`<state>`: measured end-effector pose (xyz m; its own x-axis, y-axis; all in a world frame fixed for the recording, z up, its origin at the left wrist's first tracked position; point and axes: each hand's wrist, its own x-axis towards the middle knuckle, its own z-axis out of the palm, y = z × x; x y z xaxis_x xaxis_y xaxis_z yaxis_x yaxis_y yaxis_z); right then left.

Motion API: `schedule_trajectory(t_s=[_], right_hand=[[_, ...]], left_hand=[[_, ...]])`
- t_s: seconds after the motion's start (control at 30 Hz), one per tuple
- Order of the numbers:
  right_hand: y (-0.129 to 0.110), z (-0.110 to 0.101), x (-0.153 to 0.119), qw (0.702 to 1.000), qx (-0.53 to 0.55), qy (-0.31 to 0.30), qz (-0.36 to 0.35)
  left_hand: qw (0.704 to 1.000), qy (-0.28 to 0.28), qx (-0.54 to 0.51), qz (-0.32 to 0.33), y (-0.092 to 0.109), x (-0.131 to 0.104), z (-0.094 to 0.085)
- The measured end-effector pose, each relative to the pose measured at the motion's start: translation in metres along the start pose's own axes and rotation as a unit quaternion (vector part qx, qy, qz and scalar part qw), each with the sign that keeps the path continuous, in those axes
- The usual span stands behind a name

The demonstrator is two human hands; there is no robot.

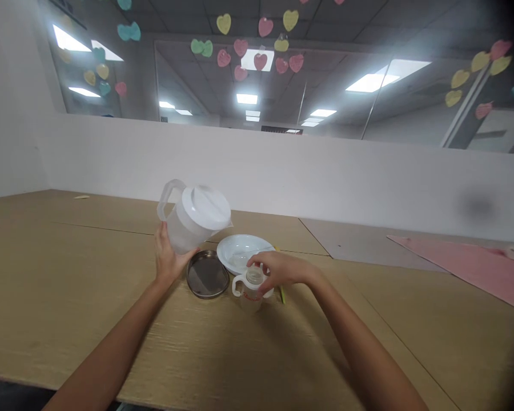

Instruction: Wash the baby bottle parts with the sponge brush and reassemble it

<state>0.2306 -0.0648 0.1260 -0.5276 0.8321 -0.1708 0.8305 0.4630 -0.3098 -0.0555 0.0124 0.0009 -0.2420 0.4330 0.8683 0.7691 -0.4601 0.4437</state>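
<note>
Pitcher [192, 225]: cloudy plastic. Tray [208, 274]: shiny metal. Bowl [228, 244]: glossy. Table [214, 354]: woodgrain.

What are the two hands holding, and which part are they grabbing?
The left hand holds the white pitcher low on its body, near the base, not by its handle. The right hand holds the small bottle near the top, around its neck.

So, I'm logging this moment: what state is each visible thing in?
Pitcher: lidded, tilted, held by the left hand.
Two-handled bottle: upright, uncapped, right hand at its top.
White bowl: open side up, something translucent inside.
Metal tray: flat, open side up.
Ceiling lights: on.
</note>
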Motion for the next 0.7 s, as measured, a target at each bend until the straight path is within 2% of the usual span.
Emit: schedule_trajectory(t_s=[0.13, 0.23, 0.47, 0.7], right_hand=[[-0.002, 0.007, 0.007, 1.0, -0.019, 0.012, -0.012], [0.0, 0.007, 0.009, 1.0, -0.003, 0.006, -0.017], [0.004, 0.006, 0.007, 1.0, 0.009, -0.001, 0.007], [0.003, 0.005, 0.008, 1.0, 0.01, -0.013, 0.002]], left_hand=[[0.999, -0.015, -0.036, 0.01, 0.012, -0.003, -0.004], [0.998, -0.013, -0.04, 0.052, 0.016, -0.004, -0.006], [0.984, -0.033, 0.001, 0.175, 0.003, -0.003, -0.005], [0.984, -0.075, -0.03, 0.158, -0.005, -0.006, -0.004]])
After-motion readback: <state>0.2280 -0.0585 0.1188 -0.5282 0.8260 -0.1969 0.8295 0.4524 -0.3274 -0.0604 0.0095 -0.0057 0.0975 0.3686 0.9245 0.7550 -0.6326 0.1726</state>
